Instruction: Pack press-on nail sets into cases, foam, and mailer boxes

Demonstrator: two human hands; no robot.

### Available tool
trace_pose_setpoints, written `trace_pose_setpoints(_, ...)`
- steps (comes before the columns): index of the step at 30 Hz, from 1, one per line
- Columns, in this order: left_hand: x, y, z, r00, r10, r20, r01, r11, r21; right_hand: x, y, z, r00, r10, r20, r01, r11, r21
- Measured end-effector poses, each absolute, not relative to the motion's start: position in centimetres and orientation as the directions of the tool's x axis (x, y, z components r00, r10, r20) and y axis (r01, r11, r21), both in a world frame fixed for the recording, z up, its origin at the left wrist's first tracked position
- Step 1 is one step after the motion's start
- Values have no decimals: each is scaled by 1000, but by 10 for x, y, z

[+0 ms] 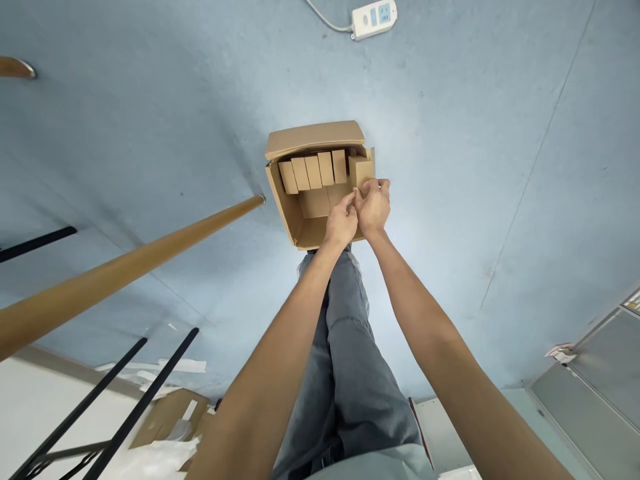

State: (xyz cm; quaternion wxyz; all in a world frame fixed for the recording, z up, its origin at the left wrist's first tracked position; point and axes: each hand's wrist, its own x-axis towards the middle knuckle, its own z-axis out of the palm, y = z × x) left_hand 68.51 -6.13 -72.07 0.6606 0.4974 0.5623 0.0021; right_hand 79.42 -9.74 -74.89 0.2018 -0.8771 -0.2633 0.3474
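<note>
An open brown carton (pixel 283 200) sits on the floor in front of my feet, its far flap folded outward. Inside, along the far wall, several small cardboard boxes (pixel 313 172) stand in a row. One more small cardboard box (pixel 359 172) is at the carton's right side, set apart from the row. My right hand (pixel 374 207) closes around the near end of that box, beside the carton's right wall. Over the carton's near right part, my left hand (pixel 342 221) is closed, its fingertips meeting the right thumb. What lies between the left fingers is hidden.
A white power strip (pixel 374 19) with a cord lies on the blue floor beyond the carton. To the left are a wooden pole (pixel 150 259) and black metal legs (pixel 145 400). Cardboard (pixel 173 417) and white wrapping lie behind them. Grey cabinets (pixel 585 393) stand at lower right.
</note>
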Motion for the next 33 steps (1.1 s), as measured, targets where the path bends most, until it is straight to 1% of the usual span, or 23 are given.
trace_pose_setpoints(2, 681, -57, -728, 365, 552, -750, 557, 516, 651, 790, -93, -769, 625, 596, -504, 316, -784, -535)
trace_pose_setpoints(5, 671, -54, -738, 338, 543, -769, 566, 535, 627, 786, -85, -795, 623, 603, -497, 357, -785, -505)
trace_pose_setpoints(9, 656, -54, -748, 294, 542, -787, 578, 555, 598, 783, -73, -818, 617, 616, -490, 363, -775, -518)
trace_pose_setpoints(12, 646, -55, -748, 279, 533, -799, 568, 579, 585, 781, -68, -821, 613, 575, -541, 328, -809, -488)
trace_pose_setpoints(14, 641, -56, -741, 253, 529, -810, 559, 604, 568, 779, -69, -811, 599, 574, -559, 339, -814, -472)
trace_pose_setpoints(16, 637, -58, -725, 219, 530, -819, 555, 623, 551, 776, -74, -786, 588, 600, -543, 368, -796, -481)
trace_pose_setpoints(18, 633, -61, -699, 198, 533, -822, 556, 630, 542, 771, -83, -749, 576, 628, -524, 399, -775, -490)
trace_pose_setpoints(21, 630, -65, -647, 202, 540, -817, 551, 627, 550, 763, -99, -676, 537, 648, -540, 442, -761, -474)
trace_pose_setpoints(23, 628, -68, -608, 206, 550, -809, 539, 627, 563, 757, -110, -625, 515, 675, -528, 456, -738, -498)
trace_pose_setpoints(27, 623, -75, -530, 240, 581, -778, 495, 616, 613, 746, -128, -535, 467, 727, -504, 469, -687, -555)
trace_pose_setpoints(33, 611, -86, -426, 248, 669, -701, 383, 597, 705, 743, -141, -432, 418, 827, -376, 504, -556, -661)
